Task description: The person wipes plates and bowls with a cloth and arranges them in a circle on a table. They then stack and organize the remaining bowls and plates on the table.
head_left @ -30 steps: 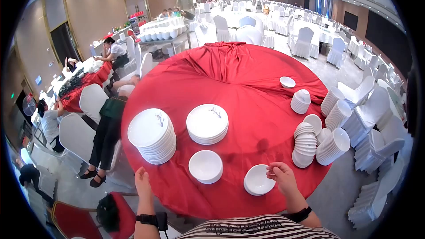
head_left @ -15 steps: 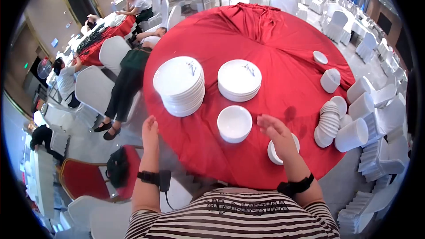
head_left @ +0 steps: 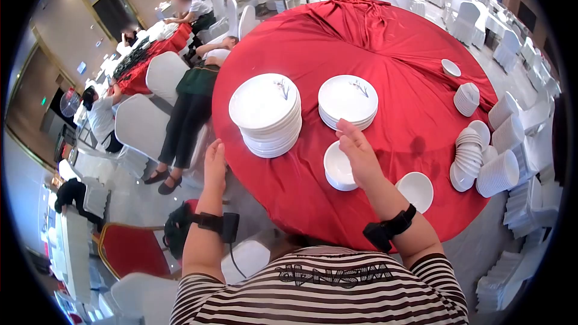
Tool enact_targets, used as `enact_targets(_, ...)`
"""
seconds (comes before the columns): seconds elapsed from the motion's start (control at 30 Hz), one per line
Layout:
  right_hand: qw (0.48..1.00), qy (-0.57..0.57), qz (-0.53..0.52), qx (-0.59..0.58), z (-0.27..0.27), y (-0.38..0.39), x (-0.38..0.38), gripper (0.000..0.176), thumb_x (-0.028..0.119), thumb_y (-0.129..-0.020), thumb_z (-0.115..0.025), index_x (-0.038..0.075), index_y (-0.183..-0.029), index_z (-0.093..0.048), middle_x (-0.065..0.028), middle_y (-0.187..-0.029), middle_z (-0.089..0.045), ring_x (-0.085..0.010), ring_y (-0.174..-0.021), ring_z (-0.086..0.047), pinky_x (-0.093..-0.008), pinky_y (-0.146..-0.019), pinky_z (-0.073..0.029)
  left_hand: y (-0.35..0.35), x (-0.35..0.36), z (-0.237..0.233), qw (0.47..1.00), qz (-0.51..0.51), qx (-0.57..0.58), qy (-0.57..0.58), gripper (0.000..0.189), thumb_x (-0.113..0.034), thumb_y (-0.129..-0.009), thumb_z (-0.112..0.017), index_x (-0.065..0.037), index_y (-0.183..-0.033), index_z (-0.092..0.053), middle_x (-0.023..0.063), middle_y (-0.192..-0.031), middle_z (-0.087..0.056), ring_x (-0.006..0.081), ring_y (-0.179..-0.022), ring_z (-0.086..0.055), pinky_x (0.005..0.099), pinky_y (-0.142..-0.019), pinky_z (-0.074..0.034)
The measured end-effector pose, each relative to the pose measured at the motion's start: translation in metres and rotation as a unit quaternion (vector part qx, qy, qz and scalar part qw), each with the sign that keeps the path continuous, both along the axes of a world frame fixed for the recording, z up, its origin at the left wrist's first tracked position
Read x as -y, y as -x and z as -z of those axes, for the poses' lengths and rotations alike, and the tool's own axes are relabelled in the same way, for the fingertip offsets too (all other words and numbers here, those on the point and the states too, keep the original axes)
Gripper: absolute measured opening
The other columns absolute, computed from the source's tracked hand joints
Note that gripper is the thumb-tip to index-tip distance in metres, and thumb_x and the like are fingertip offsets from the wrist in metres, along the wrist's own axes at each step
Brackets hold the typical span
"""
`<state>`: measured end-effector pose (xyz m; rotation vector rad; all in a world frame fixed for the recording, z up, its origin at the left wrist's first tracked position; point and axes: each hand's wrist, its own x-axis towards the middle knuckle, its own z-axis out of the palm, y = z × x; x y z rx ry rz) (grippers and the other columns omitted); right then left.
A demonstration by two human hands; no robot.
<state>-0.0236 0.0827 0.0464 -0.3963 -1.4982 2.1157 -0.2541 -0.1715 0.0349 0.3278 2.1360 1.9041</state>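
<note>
My left hand point(head_left: 215, 161) is raised at the left edge of the table, open and holding nothing, its fingers stretched upward. Nearest to it is a tall stack of white plates point(head_left: 264, 102) with a floral mark on the top one. My right hand point(head_left: 357, 151) is open too, fingers extended, and overlaps the right side of a small stack of white bowls point(head_left: 338, 167). Just beyond its fingertips sits a lower plate stack point(head_left: 347, 97). A white bowl point(head_left: 415, 191) rests beside my right forearm.
A red cloth covers the round table point(head_left: 289, 186). Toppled bowls point(head_left: 466, 159) and upright bowl stacks point(head_left: 498, 173) line its right side, with a lone bowl point(head_left: 451, 67) farther back. A person point(head_left: 192, 96) reclines on chairs at the left; a red chair point(head_left: 129, 250) stands nearer.
My right hand has moved left and inward, now overlapping the bowl stack. My left hand is slightly higher. The view has shifted, so the table and dishes appear farther right.
</note>
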Motion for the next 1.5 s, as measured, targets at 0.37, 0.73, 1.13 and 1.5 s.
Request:
enact_targets(0.37,0.964,0.163,0.198,0.074,0.077,0.165,0.026,0.075,0.06,-0.085,-0.035,0.013,-0.141,-0.016,-0.0103,-0.147,-0.016,-0.0261,-0.136,-0.01,-0.0464,-0.107,0.0,0.169,-0.075,0.103,0.931,0.236,0.167,-0.223,0.068,-0.059,-0.09,-0.018,-0.01,-0.135,-0.032,0.0109,-0.137,-0.036,0.0271,-0.128,-0.029,0.0428,-0.102,-0.022)
enact_targets(0.73,0.962,0.229,0.151,0.005,0.119,0.209,0.03,0.065,0.053,-0.093,-0.017,0.006,-0.136,-0.029,-0.0101,-0.137,-0.037,-0.0229,-0.125,-0.035,-0.0348,-0.103,-0.029,0.169,-0.097,0.076,0.893,0.294,0.266,-0.212,0.072,-0.057,-0.091,-0.015,-0.002,-0.136,-0.028,0.0118,-0.138,-0.035,0.0245,-0.127,-0.033,0.0345,-0.104,-0.027)
enact_targets(1.13,0.989,0.096,0.092,-0.064,0.084,0.213,0.009,0.073,0.056,-0.091,-0.02,0.0,-0.138,-0.02,-0.0144,-0.14,-0.029,-0.0234,-0.127,-0.031,-0.0342,-0.105,-0.026,0.17,-0.108,0.024,0.925,0.278,-0.255,0.052,0.07,-0.054,-0.092,-0.021,0.003,-0.129,-0.033,0.0187,-0.128,-0.042,0.0274,-0.118,-0.042,0.0366,-0.099,-0.034)
enact_targets(1.5,0.951,0.193,0.199,-0.136,0.076,0.219,0.025,0.064,0.049,-0.094,-0.021,-0.002,-0.13,-0.035,-0.0139,-0.129,-0.045,-0.0235,-0.116,-0.043,-0.0338,-0.1,-0.032,0.179,-0.104,0.056,0.935,0.245,0.028,-0.253,0.076,-0.061,-0.089,-0.018,0.001,-0.129,-0.034,0.0149,-0.126,-0.044,0.0248,-0.116,-0.043,0.0364,-0.101,-0.032)
